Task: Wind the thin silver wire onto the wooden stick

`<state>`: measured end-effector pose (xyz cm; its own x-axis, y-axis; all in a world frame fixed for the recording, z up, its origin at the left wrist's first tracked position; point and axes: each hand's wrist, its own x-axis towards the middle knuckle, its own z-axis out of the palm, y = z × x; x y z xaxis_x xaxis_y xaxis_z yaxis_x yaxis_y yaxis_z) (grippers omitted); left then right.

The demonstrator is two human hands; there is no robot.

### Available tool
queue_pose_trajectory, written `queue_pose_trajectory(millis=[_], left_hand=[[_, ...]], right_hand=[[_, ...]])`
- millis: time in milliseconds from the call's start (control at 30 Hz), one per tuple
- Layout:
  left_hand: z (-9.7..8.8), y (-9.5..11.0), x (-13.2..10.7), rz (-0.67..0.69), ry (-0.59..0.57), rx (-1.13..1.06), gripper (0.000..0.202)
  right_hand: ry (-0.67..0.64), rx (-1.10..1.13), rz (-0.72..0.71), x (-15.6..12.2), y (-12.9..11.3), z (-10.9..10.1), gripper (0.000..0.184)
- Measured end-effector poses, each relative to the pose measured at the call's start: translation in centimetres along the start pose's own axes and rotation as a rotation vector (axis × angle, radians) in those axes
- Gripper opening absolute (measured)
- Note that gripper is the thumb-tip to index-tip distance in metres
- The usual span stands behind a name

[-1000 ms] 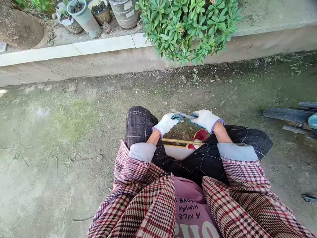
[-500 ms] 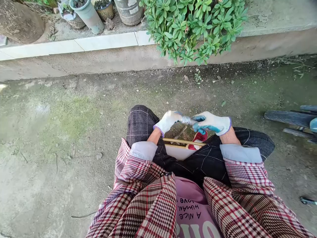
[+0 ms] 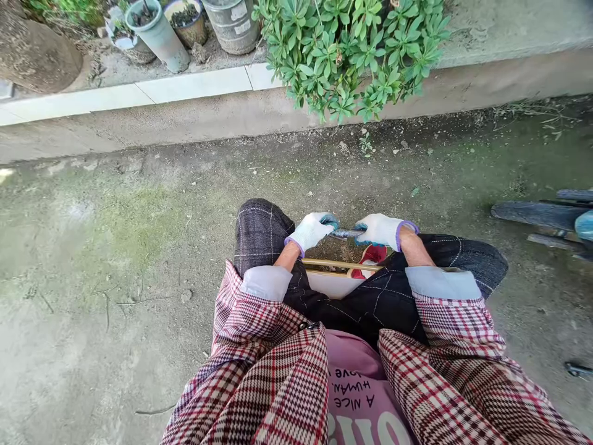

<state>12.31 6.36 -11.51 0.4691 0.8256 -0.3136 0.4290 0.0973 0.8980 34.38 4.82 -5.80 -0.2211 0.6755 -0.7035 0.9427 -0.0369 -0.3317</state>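
Observation:
My left hand (image 3: pixel 312 232) and my right hand (image 3: pixel 380 230) wear white knit gloves with blue coated palms and purple cuffs. Between them, above the gap between my knees, spans a short silvery-grey rod-like piece (image 3: pixel 346 233) with a ridged or wrapped surface. The fingers of my left hand close round its left end. At the right end, my right hand grips it with fingers curled underneath. Both ends are hidden inside the gloves, and its exact kind cannot be made out.
A red shoe (image 3: pixel 370 254) and a yellowish bar (image 3: pixel 343 264) show below my hands. Ahead runs a low concrete ledge (image 3: pixel 185 120) with several plant pots (image 3: pixel 160 37) and a leafy green bush (image 3: pixel 343 62). Dark wooden legs (image 3: pixel 532 215) stand at the right.
My right hand has turned so its white back faces up, and has shifted slightly left. The silvery piece now lies nearly level between the hands. The view has tilted slightly.

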Motion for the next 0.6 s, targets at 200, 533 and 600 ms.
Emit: queue_pose_trajectory(millis=[200, 533, 600], left_hand=[[0.8, 0.6, 0.0, -0.046, 0.117, -0.231, 0.014], [0.6, 1.9, 0.2, -0.262, 0.082, -0.808, 0.019], [0.4, 2.2, 0.3, -0.280, 0.095, -0.819, 0.025]], right_hand=[[0.180, 0.022, 0.038, -0.1, -0.7, -1.0, 0.025], [0.199, 0.951, -0.134, -0.5, -1.4, -0.1, 0.017], [0.163, 1.009, -0.154, -0.5, -1.2, 0.0, 0.020]])
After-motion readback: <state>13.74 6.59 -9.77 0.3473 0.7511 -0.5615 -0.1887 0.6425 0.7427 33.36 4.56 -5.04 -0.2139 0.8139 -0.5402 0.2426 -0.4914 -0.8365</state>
